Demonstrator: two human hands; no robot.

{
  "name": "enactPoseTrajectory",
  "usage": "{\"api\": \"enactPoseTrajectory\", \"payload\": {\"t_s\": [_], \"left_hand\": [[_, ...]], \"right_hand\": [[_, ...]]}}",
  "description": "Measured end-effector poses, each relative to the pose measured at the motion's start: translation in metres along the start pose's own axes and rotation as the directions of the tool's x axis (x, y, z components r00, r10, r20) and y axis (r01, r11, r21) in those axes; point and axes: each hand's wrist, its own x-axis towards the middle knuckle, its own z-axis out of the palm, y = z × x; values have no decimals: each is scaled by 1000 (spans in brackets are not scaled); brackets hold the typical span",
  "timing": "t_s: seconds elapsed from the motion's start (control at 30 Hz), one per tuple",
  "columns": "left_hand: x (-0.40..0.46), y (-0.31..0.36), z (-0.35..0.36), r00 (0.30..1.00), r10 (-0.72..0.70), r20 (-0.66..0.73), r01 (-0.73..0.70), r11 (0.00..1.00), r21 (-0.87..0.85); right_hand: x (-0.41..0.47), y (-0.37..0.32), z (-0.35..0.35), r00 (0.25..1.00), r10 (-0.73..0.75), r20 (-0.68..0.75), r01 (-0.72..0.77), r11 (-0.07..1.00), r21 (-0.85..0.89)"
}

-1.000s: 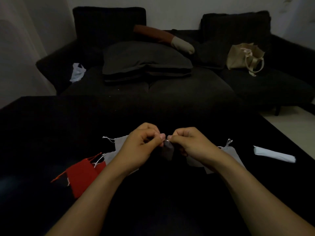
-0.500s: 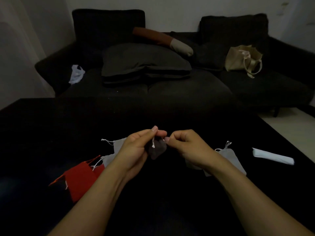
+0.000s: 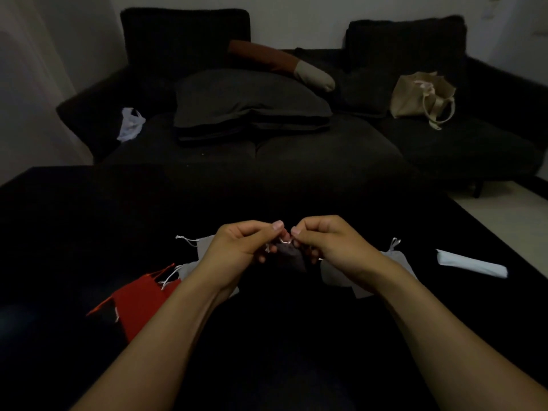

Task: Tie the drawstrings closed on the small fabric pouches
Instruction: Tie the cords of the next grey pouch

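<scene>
**Dark pouch held between both hands above the black surface**

Left to right: red pouch [image 3: 139, 304] lying flat on the black surface [image 3: 74, 232]; grey pouches [image 3: 204, 247] just behind the left wrist; left hand [image 3: 240, 247], fingers curled, pinching a white drawstring [image 3: 285, 241]; dark pouch [image 3: 292, 256] hanging between the hands; right hand [image 3: 329, 244] pinching the same drawstring; grey pouch [image 3: 397, 258] with tied cord; folded white item [image 3: 471, 264].

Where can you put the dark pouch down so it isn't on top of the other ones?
Bare black tabletop shows beyond the hands, and between the grey pouch and white packet. It is crowded under the left hand, by the red pouch.
</scene>
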Motion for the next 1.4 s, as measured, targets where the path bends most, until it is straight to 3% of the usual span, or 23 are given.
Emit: {"api": "enactPoseTrajectory", "payload": {"t_s": [0.13,0.3,0.43,0.6,0.83,1.07,1.4], "left_hand": [[1,-2,-4,1000,19,1,-19,990,137],[0,5,-15,992,36,117,-74,940,332],[-4,7,-15,988,34,151,-80,948,309],[-3,3,-14,985,88,150,-131,943,305],[-1,1,-18,972,108,209,-181,910,372],[-3,3,-18,977,34,211,-113,919,377],[-6,9,-11,967,-183,179,168,981,96]], "right_hand": [[-5,-2,-6,996,32,86,-26,998,-62],[-7,-2,-14,998,-63,30,66,990,-121],[-8,-4,-19,992,-126,-17,117,953,-279],[-12,-10,-9,958,-281,-49,247,903,-353],[-17,-11,-5,905,-419,68,392,762,-515],[-15,-12,-5,910,-390,142,396,712,-580],[-17,-21,-5,963,-188,194,252,886,-389]]}}
